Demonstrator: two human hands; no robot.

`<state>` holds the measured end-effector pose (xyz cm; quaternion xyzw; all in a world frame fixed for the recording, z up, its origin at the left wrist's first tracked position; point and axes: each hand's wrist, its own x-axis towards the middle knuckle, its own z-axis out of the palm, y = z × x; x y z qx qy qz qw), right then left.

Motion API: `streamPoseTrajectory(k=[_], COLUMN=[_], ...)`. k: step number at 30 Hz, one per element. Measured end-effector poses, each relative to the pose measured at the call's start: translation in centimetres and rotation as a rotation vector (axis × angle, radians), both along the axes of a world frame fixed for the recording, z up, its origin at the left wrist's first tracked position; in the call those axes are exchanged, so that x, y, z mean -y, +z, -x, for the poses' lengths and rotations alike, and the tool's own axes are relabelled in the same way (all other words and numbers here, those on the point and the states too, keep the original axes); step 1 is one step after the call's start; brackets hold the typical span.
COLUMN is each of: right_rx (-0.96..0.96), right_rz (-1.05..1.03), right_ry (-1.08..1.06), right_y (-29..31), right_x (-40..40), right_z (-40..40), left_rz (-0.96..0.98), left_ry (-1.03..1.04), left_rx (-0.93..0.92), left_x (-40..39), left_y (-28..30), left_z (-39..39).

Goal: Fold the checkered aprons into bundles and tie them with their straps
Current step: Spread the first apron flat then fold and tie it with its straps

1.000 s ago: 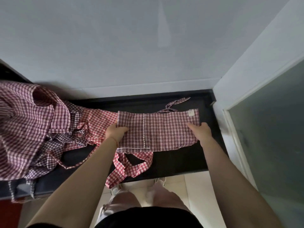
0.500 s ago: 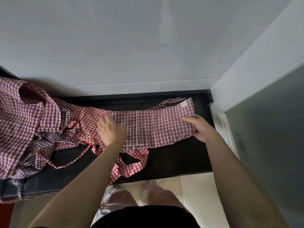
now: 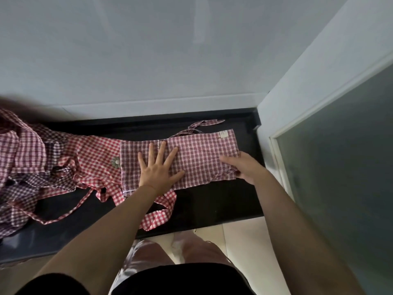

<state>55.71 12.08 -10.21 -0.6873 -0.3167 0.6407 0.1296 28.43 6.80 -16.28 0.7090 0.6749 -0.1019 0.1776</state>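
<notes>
Since the earlier frame the left hand (image 3: 158, 167) has slid rightward and now presses flat, fingers spread, on the folded red-and-white checkered cloth apron (image 3: 200, 156), which lies on the black stone ledge (image 3: 212, 201). The right hand (image 3: 244, 167) pinches the apron's right edge. More checkered aprons (image 3: 32, 165) lie heaped at left.

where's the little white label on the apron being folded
In the head view the small white fabric label sits at the far right corner of the folded red-checked apron on the black counter, beyond the right hand.
</notes>
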Motion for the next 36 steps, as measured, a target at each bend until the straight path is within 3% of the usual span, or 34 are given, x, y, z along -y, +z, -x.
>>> streamPoseTrajectory(k=[2,5,8,9,10,12,15,18,22,25,28,32,36], right_rx=[0.100,0.480,1.012,1.079,1.055,0.884,0.739,0.818,1.006,1.004,0.887,0.605,0.337], right_rz=[0.006,-0.105,-0.509,-0.699,-0.872,-1.031,-0.970,-0.830,-0.676,-0.567,-0.555,-0.211,0.019], right_ry=[0.107,0.254,0.281,0.256,0.259,0.437,0.818,0.929,0.721,0.552,0.335,0.013,-0.052], right_y=[-0.4,-0.9,-0.1,0.0,0.0,-1.2,-4.7,-7.2,-8.1,-7.2,-5.0,-2.2,-0.8], right_x=[0.2,0.4,0.9,1.1,1.4,2.2,3.1,3.0,2.7,2.5,1.2,-0.8,-2.1], right_z=[0.0,0.3,2.5,3.7,5.2,8.3,10.7,8.6,2.7,1.7,3.5,3.8,2.4], left_rz=[0.006,0.021,0.026,0.021,0.013,-0.009,-0.025,-0.039,-0.037,-0.026,-0.028,0.025,-0.049], left_ry=[0.001,0.002,0.020,0.023,0.022,0.016,0.009,0.005,-0.002,-0.004,-0.005,0.007,-0.041], left_rx=[-0.002,-0.003,0.012,0.015,0.015,0.008,0.005,0.000,-0.009,-0.017,-0.019,-0.042,-0.057], left_x=[0.0,-0.1,-0.2,-0.2,-0.2,-0.1,0.1,0.2,0.3,0.3,0.2,-0.1,-0.4], left_y=[0.1,0.3,0.5,0.6,0.5,0.2,-0.4,-0.7,-1.0,-1.0,-0.7,0.1,2.4], left_z=[0.0,0.0,-0.2,-0.3,-0.3,-0.3,-0.2,0.0,0.0,-0.1,-0.1,-0.5,-2.4])
